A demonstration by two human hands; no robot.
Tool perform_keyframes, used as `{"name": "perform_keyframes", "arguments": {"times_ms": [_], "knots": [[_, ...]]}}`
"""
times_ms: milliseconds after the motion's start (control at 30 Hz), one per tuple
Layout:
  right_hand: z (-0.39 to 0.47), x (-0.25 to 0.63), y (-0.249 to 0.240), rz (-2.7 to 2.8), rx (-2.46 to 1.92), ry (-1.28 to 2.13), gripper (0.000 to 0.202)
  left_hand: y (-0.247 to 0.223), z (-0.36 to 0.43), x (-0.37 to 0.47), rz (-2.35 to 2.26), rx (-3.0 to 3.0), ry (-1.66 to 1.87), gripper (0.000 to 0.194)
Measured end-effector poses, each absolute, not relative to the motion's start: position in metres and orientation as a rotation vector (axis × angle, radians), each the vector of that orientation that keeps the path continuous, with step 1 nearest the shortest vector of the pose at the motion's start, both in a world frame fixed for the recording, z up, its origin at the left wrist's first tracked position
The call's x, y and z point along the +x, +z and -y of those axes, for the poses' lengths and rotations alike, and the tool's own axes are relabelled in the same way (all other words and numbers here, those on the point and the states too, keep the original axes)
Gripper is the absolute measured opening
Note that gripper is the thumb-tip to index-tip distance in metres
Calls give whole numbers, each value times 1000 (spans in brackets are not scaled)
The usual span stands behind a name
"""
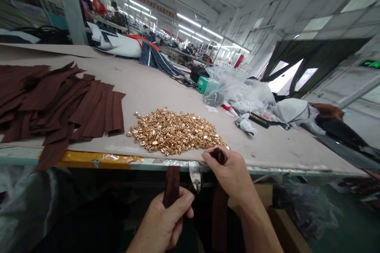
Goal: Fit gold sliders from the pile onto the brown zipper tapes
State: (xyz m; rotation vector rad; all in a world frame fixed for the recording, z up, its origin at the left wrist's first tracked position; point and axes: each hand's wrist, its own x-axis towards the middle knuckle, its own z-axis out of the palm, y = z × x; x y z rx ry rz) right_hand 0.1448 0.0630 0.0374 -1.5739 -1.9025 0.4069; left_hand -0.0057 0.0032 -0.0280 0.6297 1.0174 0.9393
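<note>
A pale table (133, 83) fills most of the view, yellow tape (101, 160) along part of its near edge, in a large workroom with rows of ceiling lights (212, 33) and people (99, 6) at far benches. Brown strips (59, 102) are heaped at its left, clear bags (246, 91) and a green box (202, 84) farther back at right. Gold pieces (175, 132) lie piled near the front edge, just beyond both hands. Below the edge, the left hand (166, 219) is closed around a brown length (171, 185) standing up from its grip, just left of a metal tool (195, 178). The right hand (231, 168), at the edge, pinches dark brown fabric (219, 155) between thumb and curled fingers, near the gold pile's right end.
</note>
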Motion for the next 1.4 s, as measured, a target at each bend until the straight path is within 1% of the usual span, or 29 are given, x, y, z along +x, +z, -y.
{"name": "perform_keyframes", "arguments": {"times_ms": [133, 200, 267, 333, 467, 500, 533, 633, 867, 933, 1033, 1133, 1233, 1400], "knots": [[-24, 150, 42, 1846, -1497, 877, 19, -28, 1, -3, -919, 608, 875, 35], [-10, 148, 38, 1793, -1472, 1040, 17, -28, 3, -2, -894, 604, 858, 36], [-3, 145, 30, 1727, -1426, 1123, 16, -29, 6, 0, -898, 611, 852, 37], [-1, 143, 20, 1688, -1384, 1063, 15, -30, 7, 0, -913, 623, 852, 37], [-1, 142, 1, 1799, -1211, 644, 5, -28, 8, 2, -904, 605, 885, 34], [-2, 142, -1, 1842, -1147, 565, 5, -26, 8, 2, -891, 588, 897, 33], [-2, 142, -3, 1880, -1095, 519, 10, -25, 8, 3, -880, 570, 908, 32], [-2, 143, -4, 1924, -1057, 511, 20, -23, 7, 5, -869, 544, 928, 31], [-4, 145, -9, 1973, -1079, 424, 27, -27, 1, 7, -875, 579, 949, 29], [-6, 144, -11, 1965, -1098, 418, 28, -26, 0, 7, -894, 611, 956, 29], [-9, 139, -10, 1884, -1150, 462, 24, -24, 0, 6, -934, 649, 968, 26], [-13, 134, -7, 1758, -1254, 565, 17, -20, 2, 5, -973, 677, 985, 21], [-15, 135, -2, 1591, -1336, 787, 14, -17, 6, 3, -956, 747, 918, 23], [-9, 145, -1, 1313, -1222, 1242, 22, -12, 14, -2, -820, 843, 684, 33]]}}
